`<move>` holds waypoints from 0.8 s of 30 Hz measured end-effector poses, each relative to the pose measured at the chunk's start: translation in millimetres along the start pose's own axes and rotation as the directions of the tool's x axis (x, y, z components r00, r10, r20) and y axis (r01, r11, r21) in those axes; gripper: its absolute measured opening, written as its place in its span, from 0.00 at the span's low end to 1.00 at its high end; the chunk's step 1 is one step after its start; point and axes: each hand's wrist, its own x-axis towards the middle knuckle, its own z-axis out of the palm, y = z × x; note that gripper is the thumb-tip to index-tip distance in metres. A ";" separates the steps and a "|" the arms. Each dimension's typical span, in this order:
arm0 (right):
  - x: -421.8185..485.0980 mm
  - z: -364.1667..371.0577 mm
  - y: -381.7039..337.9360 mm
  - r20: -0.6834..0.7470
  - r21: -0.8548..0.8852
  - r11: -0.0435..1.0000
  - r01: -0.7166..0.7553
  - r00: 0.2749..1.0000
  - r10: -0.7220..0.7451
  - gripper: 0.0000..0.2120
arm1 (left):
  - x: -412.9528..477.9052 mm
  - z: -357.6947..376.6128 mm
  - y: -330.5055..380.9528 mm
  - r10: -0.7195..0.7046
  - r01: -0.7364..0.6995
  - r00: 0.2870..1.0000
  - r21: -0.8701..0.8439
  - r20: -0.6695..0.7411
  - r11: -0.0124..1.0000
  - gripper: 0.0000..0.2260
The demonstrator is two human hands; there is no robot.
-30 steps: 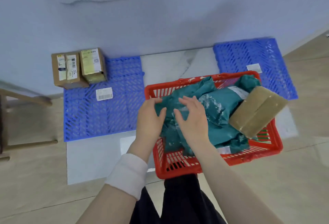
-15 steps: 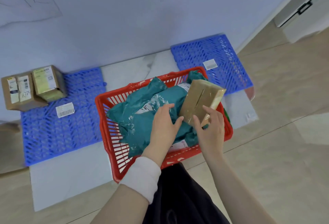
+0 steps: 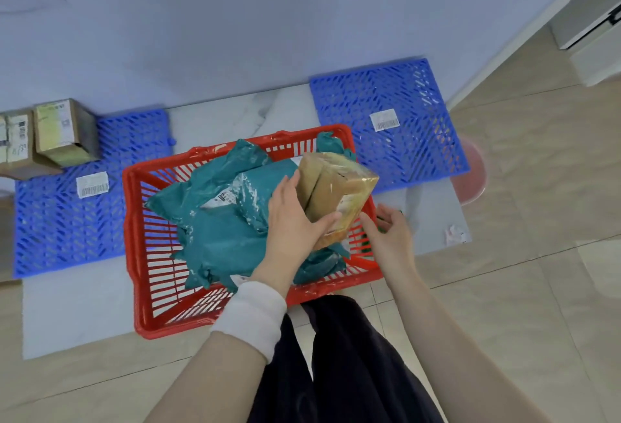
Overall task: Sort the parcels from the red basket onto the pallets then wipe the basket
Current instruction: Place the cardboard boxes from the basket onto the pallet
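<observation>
Head view looked down on a red basket [image 3: 141, 254] that sat on a pale floor tile between 2 blue pallets. Teal mailer bags [image 3: 228, 221] filled most of the basket, crumpled and overlapping, 1 with a white label facing up. On top of them, at the basket's right end, a tan cardboard box [image 3: 336, 187] wrapped in clear tape stood tilted. The left hand [image 3: 295, 221], with a white cuff at the wrist, gripped that box, its palm against the left face and the thumb laid across the near lower edge. The right hand [image 3: 391, 237] was open and apart from the box, just beside its lower right corner, above the basket's right rim. The left pallet [image 3: 67, 221] carried a white barcode label and, at its far left corner, 2 brown boxes [image 3: 64, 133] side by side against the wall. The right pallet [image 3: 420, 140] held only a white barcode label [image 3: 384, 120]. A pink round object [image 3: 472, 177] showed near its right edge.
</observation>
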 end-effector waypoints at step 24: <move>-1.8 1.2 -51.4 0.493 0.270 0.963 0.023 0.856 -0.159 0.38 | -13.7 -69.5 -8.9 -0.287 0.153 0.953 -0.667 -0.095 0.729 0.25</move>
